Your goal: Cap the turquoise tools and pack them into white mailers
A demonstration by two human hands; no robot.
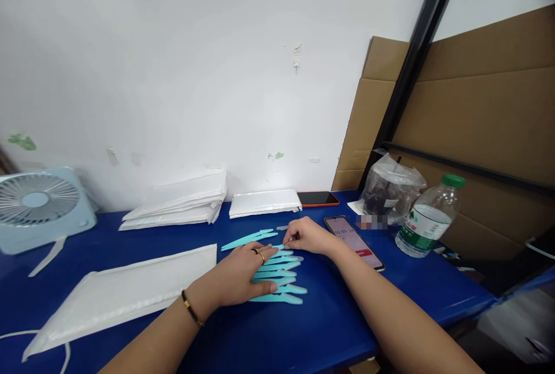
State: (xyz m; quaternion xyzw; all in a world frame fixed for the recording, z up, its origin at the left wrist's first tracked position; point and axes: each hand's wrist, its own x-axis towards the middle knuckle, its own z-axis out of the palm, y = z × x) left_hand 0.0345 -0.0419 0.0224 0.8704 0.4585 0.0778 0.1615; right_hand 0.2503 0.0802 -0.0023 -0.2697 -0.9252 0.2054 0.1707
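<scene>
Several slim turquoise plastic pieces (284, 274) with pale ends lie in a row on the blue table, pointing left to right. My left hand (243, 273) lies over them, palm down with thumb and fingers apart, covering their left parts. My right hand (307, 235) pinches the right end of one turquoise piece (278, 247) near the far side of the row; its fingertips hide that end. Beyond my left fingers lies another turquoise piece (247, 240), apart from the row. A small clear sliver (281, 228) lies beside my right fingers.
A padded white envelope (130, 287) lies left, with stacked envelopes (177, 200) and a white packet (264, 203) by the wall. A blue fan (47, 206) stands far left. Right are a lit phone (353, 241), dark phone (318, 199), bagged cup (385, 189) and bottle (427, 221).
</scene>
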